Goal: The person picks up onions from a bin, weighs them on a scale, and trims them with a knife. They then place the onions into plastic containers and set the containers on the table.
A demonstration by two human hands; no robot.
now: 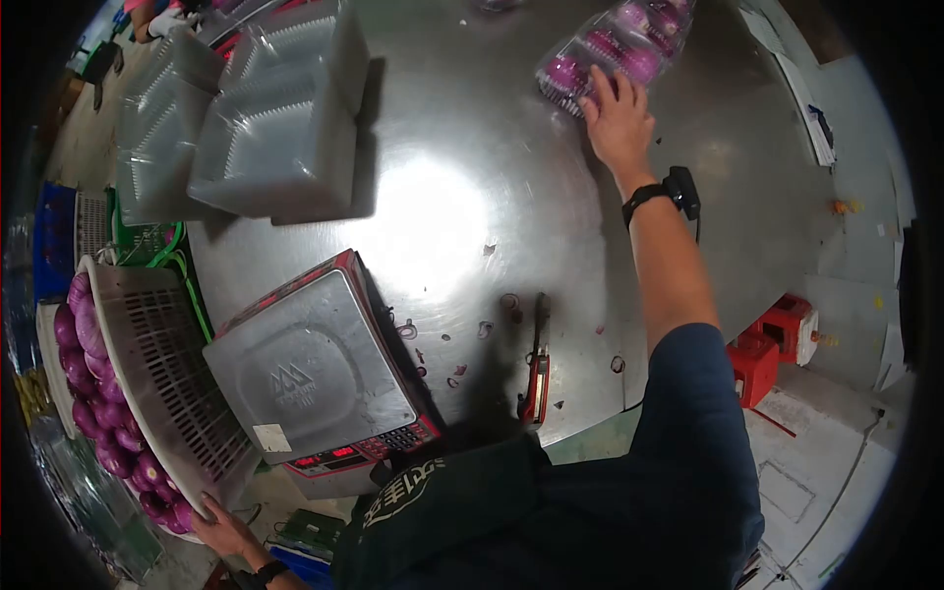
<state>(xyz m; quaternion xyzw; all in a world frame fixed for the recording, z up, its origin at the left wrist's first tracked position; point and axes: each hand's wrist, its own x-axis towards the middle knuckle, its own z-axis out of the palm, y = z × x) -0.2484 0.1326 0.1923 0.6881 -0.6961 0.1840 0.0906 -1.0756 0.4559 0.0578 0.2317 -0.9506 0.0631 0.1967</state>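
My right hand (621, 126) reaches to the far side of the metal table, fingers apart and laid against the near end of a clear plastic tray of peeled purple onions (612, 49). Down at the lower left, my left hand (224, 531) grips the rim of a white plastic basket (162, 344); some of its fingers are hidden. Purple onions (98, 379) fill that basket, which looks tilted in this view. Beside it stands a weighing scale (315, 364) with a bare metal plate and a lit red display.
Stacks of clear plastic trays (280, 138) stand at the table's back left. A red-handled cutter (535, 383) lies near the front edge among onion scraps (457, 376). Red stools (755, 364) are right of the table. Another person's gloved hand (172, 22) shows at the far left.
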